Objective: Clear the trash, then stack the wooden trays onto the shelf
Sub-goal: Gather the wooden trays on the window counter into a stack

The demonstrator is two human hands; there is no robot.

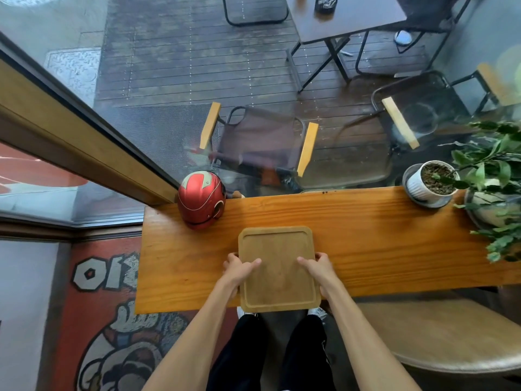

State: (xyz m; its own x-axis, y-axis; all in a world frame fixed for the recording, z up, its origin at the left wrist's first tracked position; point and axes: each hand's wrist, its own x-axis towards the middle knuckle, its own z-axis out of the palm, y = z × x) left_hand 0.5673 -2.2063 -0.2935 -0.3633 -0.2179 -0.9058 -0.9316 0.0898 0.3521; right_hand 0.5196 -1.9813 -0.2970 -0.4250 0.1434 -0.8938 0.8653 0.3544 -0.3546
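A square wooden tray (277, 249) with rounded corners and a shallow groove near its rim lies on the orange wooden counter (366, 244), its near edge hanging a little over the counter's front. My left hand (238, 268) grips the tray's left side with the thumb on top. On the tray's right side my right hand (317, 268) holds it the same way. The tray carries nothing. No trash and no shelf are in view.
A red helmet-shaped figure (200, 200) stands on the counter's far left by the window. A white potted plant (431, 180) on a saucer and leafy branches (496, 176) occupy the far right. A round stool seat (439, 334) sits below the counter at right.
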